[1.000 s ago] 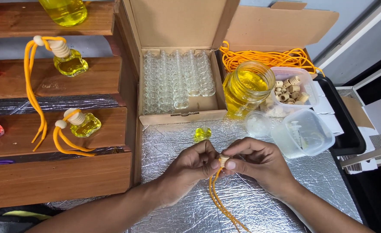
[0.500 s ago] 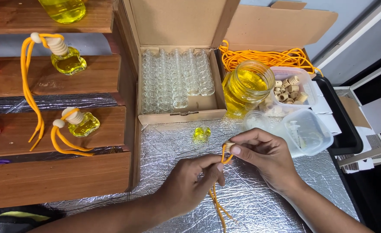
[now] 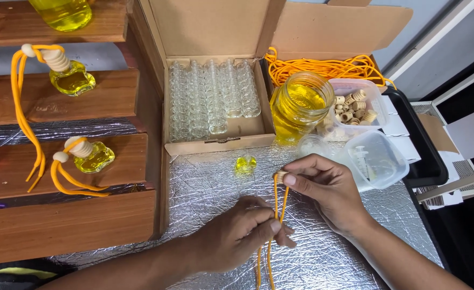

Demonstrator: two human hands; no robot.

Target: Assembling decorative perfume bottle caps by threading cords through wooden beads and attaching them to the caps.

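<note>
Over a crinkled silver foil work surface (image 3: 210,188), a person's right hand (image 3: 328,190) pinches a small pale wooden bead (image 3: 281,176) between thumb and fingertips, while the left hand (image 3: 245,233) closes thumb and forefinger on the doubled orange cord (image 3: 273,225) that hangs from the bead and trails off the bottom edge of the view. The cord is smooth and round, its two strands running side by side. Just beyond the hands a tiny glass bottle of yellow liquid (image 3: 245,163) stands on the foil. Behind it an open brown cardboard box (image 3: 221,144) holds rows of clear empty glass bottles. To the right are a glass jar of yellow liquid (image 3: 300,104), a clear plastic tub of ribbed wooden caps (image 3: 355,104), a loose tangle of orange cord (image 3: 328,67) and a translucent plastic lid (image 3: 374,160). On the stepped wooden shelves (image 3: 59,96) at left sit filled bottles with caps and looped cords. Compared with half a second ago, the left hand has slid slightly up the cord towards the bead, and the strands now hang straighter between the two hands.
</note>
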